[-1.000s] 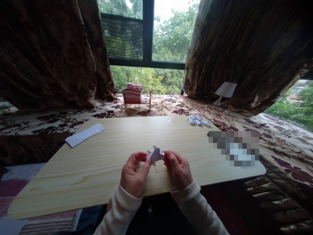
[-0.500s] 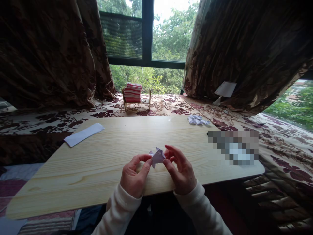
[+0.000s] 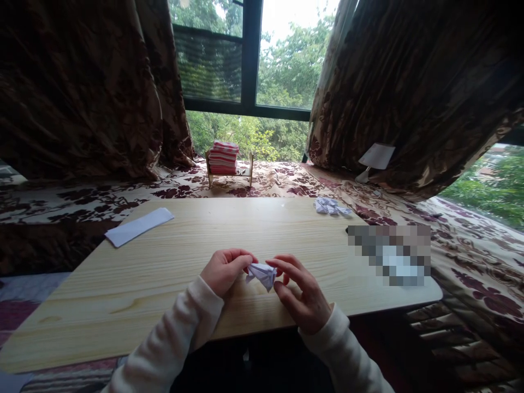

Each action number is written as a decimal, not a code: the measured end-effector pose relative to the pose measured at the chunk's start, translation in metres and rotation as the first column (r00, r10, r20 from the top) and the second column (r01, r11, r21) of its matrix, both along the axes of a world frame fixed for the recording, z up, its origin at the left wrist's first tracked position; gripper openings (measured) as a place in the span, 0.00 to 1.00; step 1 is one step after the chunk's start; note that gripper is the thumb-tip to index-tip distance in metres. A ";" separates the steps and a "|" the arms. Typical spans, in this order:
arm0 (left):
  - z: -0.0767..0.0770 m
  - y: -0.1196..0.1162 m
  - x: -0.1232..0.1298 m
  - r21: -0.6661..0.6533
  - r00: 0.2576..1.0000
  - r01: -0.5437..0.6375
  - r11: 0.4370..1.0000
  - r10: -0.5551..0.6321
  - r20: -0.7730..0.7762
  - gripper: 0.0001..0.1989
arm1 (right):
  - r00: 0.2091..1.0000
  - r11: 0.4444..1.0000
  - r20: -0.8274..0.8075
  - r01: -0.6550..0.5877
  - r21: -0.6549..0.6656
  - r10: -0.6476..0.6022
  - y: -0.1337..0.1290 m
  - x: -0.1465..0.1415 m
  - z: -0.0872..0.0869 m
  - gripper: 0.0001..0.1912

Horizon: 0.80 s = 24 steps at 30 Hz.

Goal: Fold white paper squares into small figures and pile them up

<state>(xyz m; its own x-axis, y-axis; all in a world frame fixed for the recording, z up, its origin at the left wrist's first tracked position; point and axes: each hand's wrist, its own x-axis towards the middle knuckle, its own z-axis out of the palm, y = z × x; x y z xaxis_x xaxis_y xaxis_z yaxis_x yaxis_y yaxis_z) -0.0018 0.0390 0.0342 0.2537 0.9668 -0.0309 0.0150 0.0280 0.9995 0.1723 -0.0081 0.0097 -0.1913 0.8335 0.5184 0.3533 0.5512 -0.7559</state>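
Observation:
A small folded white paper piece (image 3: 262,275) is held above the near edge of the wooden table (image 3: 196,234). The thumb and fingers of my left hand (image 3: 226,268) pinch its left end. My right hand (image 3: 302,292) is at its other end, fingers curled around that side, with the thumb and fingertips close to or touching the paper. At the table's back right lies a cluster of folded white paper pieces (image 3: 328,206). A stack of long white paper strips (image 3: 140,226) rests on the left part of the tabletop.
Behind the table, a small wooden rack (image 3: 250,171) holds red-and-white striped cloths (image 3: 224,158) on a floral cover. A white lamp (image 3: 377,156) stands at the back right. A blurred-out object (image 3: 393,256) lies on the table's right side.
The folded paper has turned in my hands, and its pointed end now faces down. My left hand has moved slightly up and left. The view has shifted a little.

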 end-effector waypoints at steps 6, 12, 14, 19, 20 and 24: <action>0.002 0.005 0.003 -0.026 1.000 -0.004 1.000 0.004 0.006 0.09 | 0.999 0.997 -0.039 0.018 0.071 -0.015 0.002 0.001 -0.003 0.14; -0.003 0.006 0.005 0.012 1.000 -0.008 1.000 0.008 0.001 0.10 | 0.999 0.993 -0.028 -0.025 0.113 0.028 0.005 0.001 -0.007 0.13; -0.004 0.006 0.005 0.025 1.000 -0.004 1.000 0.004 0.009 0.11 | 0.999 0.993 -0.023 -0.026 0.112 0.029 0.005 0.001 -0.009 0.12; -0.004 0.005 0.006 0.044 0.999 0.032 0.999 -0.034 0.041 0.12 | 1.000 0.993 -0.010 -0.012 0.121 0.013 0.006 -0.002 -0.011 0.07; -0.004 0.005 0.006 0.044 0.999 0.035 0.998 -0.037 0.039 0.12 | 1.000 0.992 -0.010 -0.016 0.123 0.018 0.006 -0.002 -0.011 0.07; -0.005 0.004 0.005 0.077 0.998 -0.007 0.997 0.003 0.057 0.15 | 1.000 0.992 -0.024 -0.012 0.127 0.015 0.005 -0.003 -0.009 0.05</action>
<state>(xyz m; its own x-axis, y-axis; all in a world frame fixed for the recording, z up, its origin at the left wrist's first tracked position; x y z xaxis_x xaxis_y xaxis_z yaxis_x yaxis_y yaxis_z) 0.0029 0.0432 0.0290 0.2478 0.9671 0.0581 -0.0415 -0.0494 0.9979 0.1694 -0.0032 0.0002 -0.1881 0.7581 0.6244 0.3273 0.6478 -0.6879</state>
